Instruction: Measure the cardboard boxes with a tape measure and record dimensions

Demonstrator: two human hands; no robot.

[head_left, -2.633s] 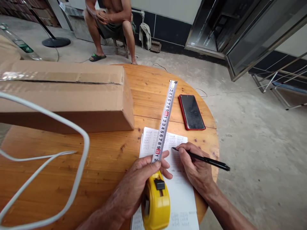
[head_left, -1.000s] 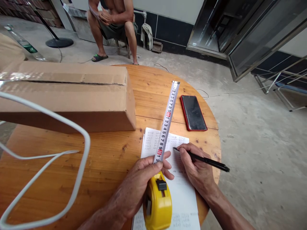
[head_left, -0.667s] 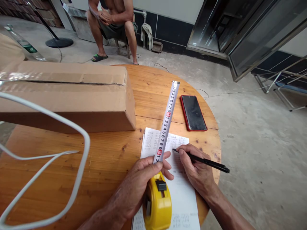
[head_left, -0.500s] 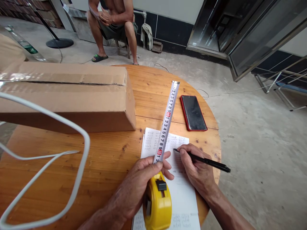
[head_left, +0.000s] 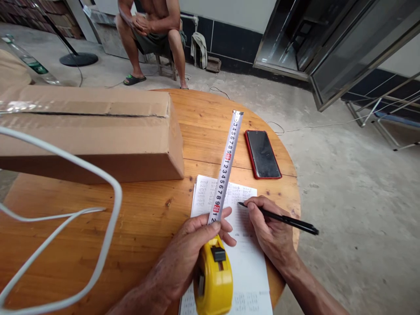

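My left hand [head_left: 190, 253] grips a yellow tape measure [head_left: 213, 280], thumb pressed on its pulled-out white blade [head_left: 226, 162], which reaches up and away over the table. My right hand [head_left: 271, 229] holds a black pen [head_left: 285, 220] in a writing grip, its tip on a white sheet of paper [head_left: 246, 262] covered with small written figures. The sheet lies on a round wooden table [head_left: 147, 218] under both hands.
A long taped cardboard box [head_left: 92, 131] lies across the table's left. A phone in a red case [head_left: 262, 154] rests beside the blade. A white cable [head_left: 82, 218] loops close to the camera at left. Another person sits on a stool [head_left: 151, 30] beyond the table. Metal frames [head_left: 344, 52] stand at right.
Almost nothing has moved. The pen tip shifts slightly on the sheet between frames; the tape measure and blade stay where they were.
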